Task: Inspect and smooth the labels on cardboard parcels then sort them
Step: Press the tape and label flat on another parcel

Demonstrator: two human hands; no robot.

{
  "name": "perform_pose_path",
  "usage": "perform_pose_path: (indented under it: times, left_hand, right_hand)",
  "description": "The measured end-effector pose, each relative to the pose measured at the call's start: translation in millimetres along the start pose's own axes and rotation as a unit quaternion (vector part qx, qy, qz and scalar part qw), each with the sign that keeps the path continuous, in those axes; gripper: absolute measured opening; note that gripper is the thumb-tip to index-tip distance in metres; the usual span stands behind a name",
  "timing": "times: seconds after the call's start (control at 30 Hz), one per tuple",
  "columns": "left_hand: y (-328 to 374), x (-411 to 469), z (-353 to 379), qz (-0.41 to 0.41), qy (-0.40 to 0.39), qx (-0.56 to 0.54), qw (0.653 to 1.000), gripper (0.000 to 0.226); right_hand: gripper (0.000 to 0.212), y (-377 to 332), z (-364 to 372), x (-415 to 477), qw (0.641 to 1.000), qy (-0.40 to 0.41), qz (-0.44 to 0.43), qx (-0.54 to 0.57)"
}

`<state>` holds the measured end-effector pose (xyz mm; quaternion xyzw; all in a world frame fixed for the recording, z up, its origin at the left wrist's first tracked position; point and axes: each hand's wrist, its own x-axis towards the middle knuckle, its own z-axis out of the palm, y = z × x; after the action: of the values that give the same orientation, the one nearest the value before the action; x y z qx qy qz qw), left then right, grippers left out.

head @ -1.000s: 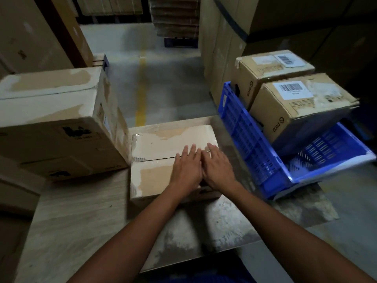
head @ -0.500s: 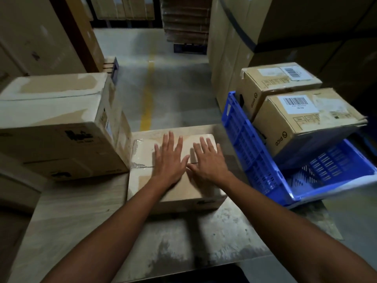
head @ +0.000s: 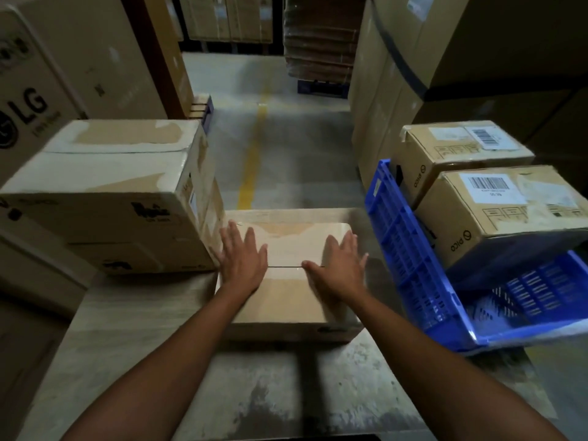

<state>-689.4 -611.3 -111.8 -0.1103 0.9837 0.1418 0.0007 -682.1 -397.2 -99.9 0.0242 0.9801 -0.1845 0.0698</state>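
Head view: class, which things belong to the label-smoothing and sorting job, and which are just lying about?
Job: flat parcel, left hand, right hand, blue crate, near labelled parcel, far labelled parcel.
Lying about: LG carton, yellow floor line.

Brown cardboard parcel (head: 292,272) flat on table, top seam taped, label indistinct.

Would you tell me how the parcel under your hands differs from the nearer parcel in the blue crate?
The table parcel lies flat on the table; the crate parcel leans tilted in the blue crate. The crate parcel shows a white barcode label; the table parcel's visible top shows none. The left hand and right hand press the table parcel; nothing touches the crate parcel. Both are closed brown cardboard.
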Motion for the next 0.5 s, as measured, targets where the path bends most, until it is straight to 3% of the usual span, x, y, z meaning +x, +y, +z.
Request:
perform_pose_path:
  times: [0.1, 0.23, 0.4, 0.5]
  left_hand:
    - [0, 3, -10, -0.097, -0.018, -0.117, 0.988, 0.062]
    - [10, 4, -30, -0.139, 0.029, -0.237, 0.961, 0.058]
    - [19, -1, -69, -0.157, 0.117, -0.335, 0.922, 0.053]
    - [21, -11, -89, -0.159, 0.173, -0.404, 0.884, 0.045]
  right_hand:
    - [0.087, -11, -10, 6, 0.989, 0.015, 0.083, 0.121]
    - [0.083, -22, -32, 7, 0.947, 0.078, 0.194, 0.243]
    - [0.08, -29, -61, -9, 0.927, 0.131, 0.22, 0.276]
    - [0.055, -36, -75, -23, 0.907, 0.197, 0.224, 0.298]
